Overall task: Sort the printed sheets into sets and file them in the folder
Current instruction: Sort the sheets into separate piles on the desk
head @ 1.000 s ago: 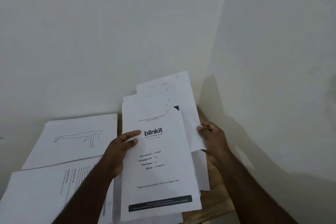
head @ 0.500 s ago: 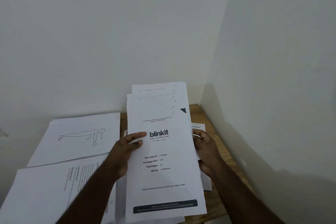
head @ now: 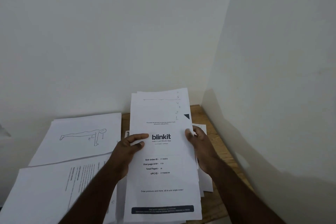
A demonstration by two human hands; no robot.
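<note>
Whereas the sheets had been fanned and skewed a second earlier, in the head view the stack of sheets (head: 163, 160) was squared up, its blinkit cover page facing up. The left hand (head: 125, 152) pinched its left edge, thumb on top; the right hand (head: 199, 148) gripped the right edge. The stack was held above the wooden table (head: 216, 143), beside the plank-drawing pile (head: 80, 138) and text pile (head: 54, 191).

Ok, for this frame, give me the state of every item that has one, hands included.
Left hand: grips the held stack's left edge, thumb on top.
Right hand: grips the stack's right edge.
Blinkit stack: held up, fanned at the top, numbered corners showing.
Push-up drawing pile: lying flat, face up.
Text sheet pile: lying flat, face up.
Wooden table: largely covered by paper.
</note>
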